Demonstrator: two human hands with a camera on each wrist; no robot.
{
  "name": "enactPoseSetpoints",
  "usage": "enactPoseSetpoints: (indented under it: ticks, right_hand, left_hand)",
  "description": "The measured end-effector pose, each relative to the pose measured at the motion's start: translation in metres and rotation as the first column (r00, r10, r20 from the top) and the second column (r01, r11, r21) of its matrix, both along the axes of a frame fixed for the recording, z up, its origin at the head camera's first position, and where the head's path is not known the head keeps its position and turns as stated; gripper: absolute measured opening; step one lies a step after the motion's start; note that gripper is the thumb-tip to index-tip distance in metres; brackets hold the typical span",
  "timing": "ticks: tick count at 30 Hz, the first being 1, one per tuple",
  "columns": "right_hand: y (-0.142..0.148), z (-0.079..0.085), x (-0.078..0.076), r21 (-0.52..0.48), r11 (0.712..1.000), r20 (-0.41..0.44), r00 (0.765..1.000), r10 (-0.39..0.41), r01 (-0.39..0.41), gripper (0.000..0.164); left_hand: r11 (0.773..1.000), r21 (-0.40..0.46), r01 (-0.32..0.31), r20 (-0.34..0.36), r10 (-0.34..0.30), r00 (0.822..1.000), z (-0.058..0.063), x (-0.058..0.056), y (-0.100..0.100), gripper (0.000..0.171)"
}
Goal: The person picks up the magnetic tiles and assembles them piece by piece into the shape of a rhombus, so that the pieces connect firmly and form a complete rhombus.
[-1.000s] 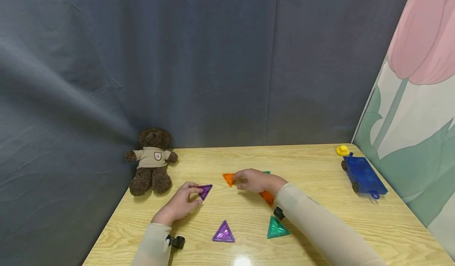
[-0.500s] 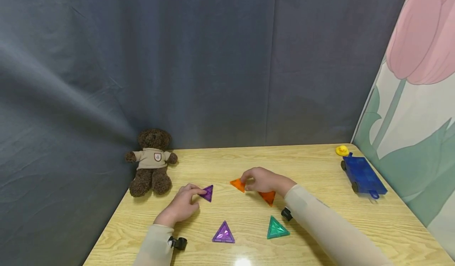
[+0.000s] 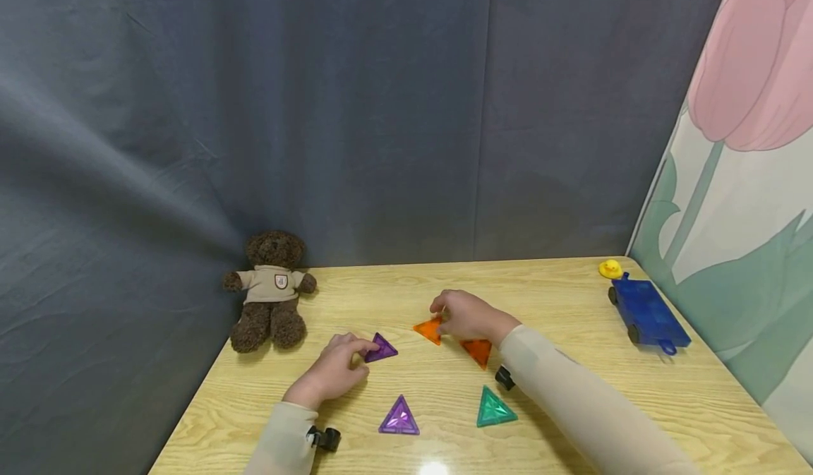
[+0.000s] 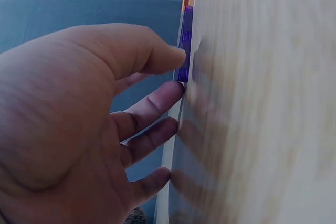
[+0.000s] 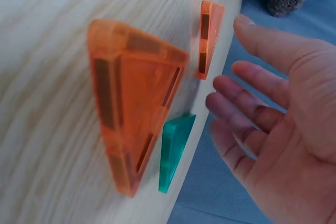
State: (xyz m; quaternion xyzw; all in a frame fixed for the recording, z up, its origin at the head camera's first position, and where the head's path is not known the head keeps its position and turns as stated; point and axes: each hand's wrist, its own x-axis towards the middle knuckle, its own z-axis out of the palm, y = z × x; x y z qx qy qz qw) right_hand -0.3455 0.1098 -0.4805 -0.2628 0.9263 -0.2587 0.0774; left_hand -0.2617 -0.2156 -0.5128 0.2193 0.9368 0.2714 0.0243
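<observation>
In the head view my left hand [image 3: 339, 369] reaches to a purple triangular magnetic tile [image 3: 381, 348] lying flat, its index finger extended onto it. The left wrist view shows the thumb tip right at the edge of this purple tile [image 4: 185, 45], the other fingers spread along the tabletop. My right hand [image 3: 473, 316] hovers with loosely bent fingers beside an orange triangular tile [image 3: 428, 330]. Its wrist view shows the fingers apart from the orange tile [image 5: 210, 40]. A darker orange tile [image 3: 478, 352] lies below that hand, and a green tile [image 5: 176, 153] behind it is hidden in the head view.
Nearer the front lie another purple tile [image 3: 400, 416] and a green tile [image 3: 494, 408]. A brown teddy bear [image 3: 273, 291] sits at the back left. To the right are a blue toy cart [image 3: 649, 313] and a yellow duck [image 3: 610, 269], beside a wall.
My left hand has turned the purple tile and shifted it right. The orange tile has moved right with my right hand, closer to the darker orange one, and the fingers have now lifted slightly.
</observation>
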Motion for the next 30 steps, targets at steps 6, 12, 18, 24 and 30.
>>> enactPoseSetpoints:
  ticks: [6,12,18,24,30]
  right_hand:
    - [-0.005,0.001,-0.001,0.029,1.0,0.046,0.999,0.001,-0.003,0.058]
    - [-0.007,0.0,0.0,0.065,0.998,0.047,0.999,-0.002,-0.001,0.062]
    - [-0.009,-0.003,-0.003,0.111,0.994,0.003,1.0,0.003,-0.004,0.052]
    - [-0.011,-0.003,-0.003,0.102,0.995,-0.014,1.0,0.019,-0.017,0.049]
    - [-0.013,-0.004,-0.004,0.058,0.998,-0.025,0.999,0.04,-0.038,0.048]
  left_hand:
    - [0.998,0.049,-0.027,0.006,0.026,1.0,-0.003,-0.001,0.001,0.035]
    - [0.994,0.081,-0.072,-0.005,0.073,0.997,-0.007,-0.003,0.002,0.032]
    - [0.99,0.108,-0.096,-0.013,0.098,0.995,-0.008,-0.004,0.003,0.032]
    - [0.985,0.153,-0.075,0.025,0.072,0.997,-0.009,-0.006,0.004,0.031]
    - [0.98,0.185,-0.068,0.035,0.062,0.997,-0.012,-0.008,0.003,0.031]
